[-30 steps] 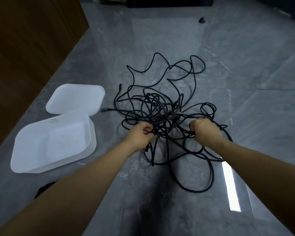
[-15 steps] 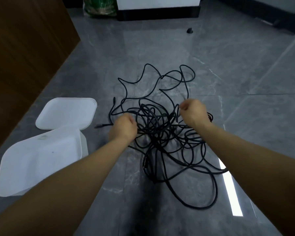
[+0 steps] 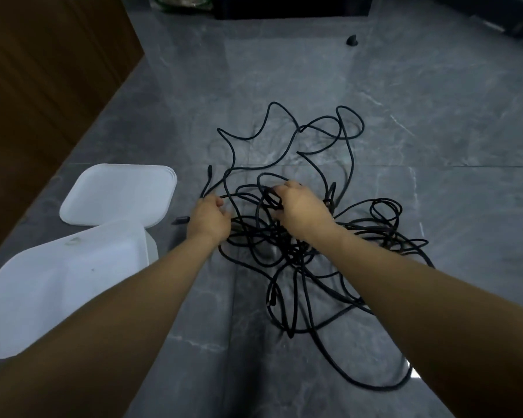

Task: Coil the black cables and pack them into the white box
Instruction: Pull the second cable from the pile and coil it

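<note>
Both hands (image 3: pixel 301 211) grip tangled, rubbery blk cables (image 3: pixel 323 254).

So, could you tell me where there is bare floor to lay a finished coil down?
Bare floor lies beyond the black cables, toward the far wall, and nearer, between the forearms. It is crowded where both hands work the tangle, and leftward by the white box and lid.

- One white box (image 3: pixel 73 276), open, on the floor's left side.
- One white lid (image 3: pixel 118 196) just beyond it.
- One tangle of black cables (image 3: pixel 299 236) — strands too knotted to count.
- Two hands — left hand (image 3: pixel 209 220), right hand (image 3: pixel 299 211).
- One small dark object (image 3: pixel 351 41) near the floor's far edge.
</note>
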Demonstrator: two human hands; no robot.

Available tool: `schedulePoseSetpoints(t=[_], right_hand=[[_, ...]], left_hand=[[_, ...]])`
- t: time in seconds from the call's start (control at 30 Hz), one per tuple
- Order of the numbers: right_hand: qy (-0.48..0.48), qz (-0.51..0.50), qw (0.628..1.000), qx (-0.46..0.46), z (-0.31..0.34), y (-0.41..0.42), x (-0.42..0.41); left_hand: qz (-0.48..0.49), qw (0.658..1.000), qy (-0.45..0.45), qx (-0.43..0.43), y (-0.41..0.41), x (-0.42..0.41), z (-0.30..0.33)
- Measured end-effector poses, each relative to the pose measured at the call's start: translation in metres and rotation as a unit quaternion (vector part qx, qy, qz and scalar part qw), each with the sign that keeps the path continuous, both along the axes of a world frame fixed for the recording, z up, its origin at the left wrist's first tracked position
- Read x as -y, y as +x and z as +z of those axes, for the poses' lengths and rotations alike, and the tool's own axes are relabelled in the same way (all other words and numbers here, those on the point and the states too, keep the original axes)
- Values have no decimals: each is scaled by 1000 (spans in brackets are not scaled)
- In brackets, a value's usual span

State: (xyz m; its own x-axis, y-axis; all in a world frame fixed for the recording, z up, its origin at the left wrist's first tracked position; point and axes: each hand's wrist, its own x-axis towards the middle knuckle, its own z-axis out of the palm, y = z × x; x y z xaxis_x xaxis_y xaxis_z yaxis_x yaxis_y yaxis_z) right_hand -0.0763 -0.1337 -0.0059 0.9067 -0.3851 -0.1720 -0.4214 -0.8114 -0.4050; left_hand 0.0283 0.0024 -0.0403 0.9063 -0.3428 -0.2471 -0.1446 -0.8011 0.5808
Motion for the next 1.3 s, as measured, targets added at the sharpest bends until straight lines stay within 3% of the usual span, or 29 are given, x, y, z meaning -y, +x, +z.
schedulePoseSetpoints(t=[0.17,0.3,0.43,0.57,0.87,1.17,1.3], right_hand=[[-79,24,994,-78,-22,-9,10],[-63,-12,995,-72,-34,-12,14],[-48,-28,997,-60,-35,-12,13],[-33,-34,997,-65,-26,-14,10],[-14,-74,993,-93,-5,-23,5],[-76,-14,997,7,64,-34,-16],[-15,38,999,-16,101,-38,-27]], left_hand=[[-12,999,10,-38,5,5,-22],[-14,996,-24,-90,-2,16,-40],[72,976,-123,-166,1,20,-47],[40,982,-126,-138,0,9,-44],[-21,996,-62,-55,-10,-31,5],[-1,969,-216,-121,-39,-23,75],[34,950,-266,-160,-48,-13,114]])
